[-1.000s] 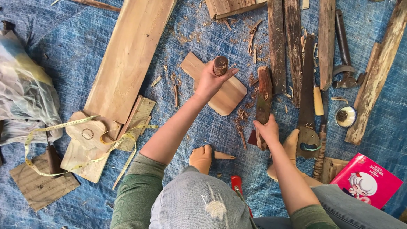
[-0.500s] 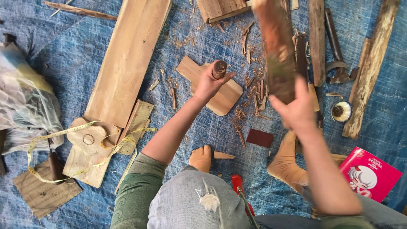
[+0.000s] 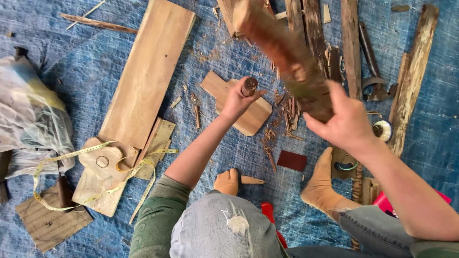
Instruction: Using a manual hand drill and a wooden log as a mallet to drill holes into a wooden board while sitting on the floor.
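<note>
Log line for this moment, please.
left hand: holds chisel upright on board | right hand: grips wood club, raised, blurred | chips on blue tarp

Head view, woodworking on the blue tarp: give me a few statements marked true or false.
1. The left hand holds a short round wooden-handled tool on the small paddle-shaped board. True.
2. The right hand is empty. False: it grips a long reddish-brown wood block, raised and blurred.
3. A yellow measuring tape lies over the wood pieces at left. True.
4. The dark red square piece lies on the long pale plank. False: it lies on the blue tarp.
</note>
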